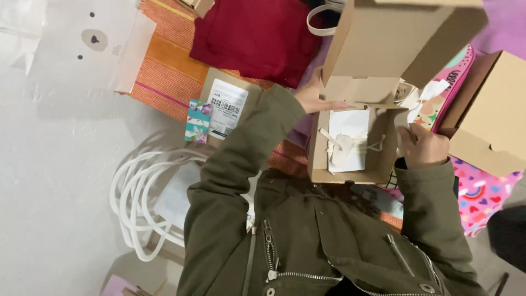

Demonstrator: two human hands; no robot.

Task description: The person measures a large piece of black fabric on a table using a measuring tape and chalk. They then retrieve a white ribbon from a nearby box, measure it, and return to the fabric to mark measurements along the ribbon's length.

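- Starting at the far left, a white bag printed with a bear face (90,41) lies on a pale surface, and below it a bundle of white cord handles (139,194) loops beside the olive jacket sleeve.
- An orange woven cloth (164,66) carries a flat brown mailer with a white label (226,104), a small colourful card (198,121) just beside it, and a folded dark red garment (255,38) above.
- The left hand (315,98) lies with fingers stretched out flat, pressed against the left wall and hinge of the open cardboard box (350,175).
- That box sits in the middle, between the two hands, its lid (394,38) tipped up and back; inside lie a white card (350,123) and a small white pouch with drawstrings (344,148).
- The right hand (424,145) is curled into a loose fist at the box's right wall; whether it pinches anything, I cannot tell.
- White tissue paper (433,93) is crumpled just above that hand.
- A second cardboard box (487,115) stands to the right on a pink patterned bag (482,197).
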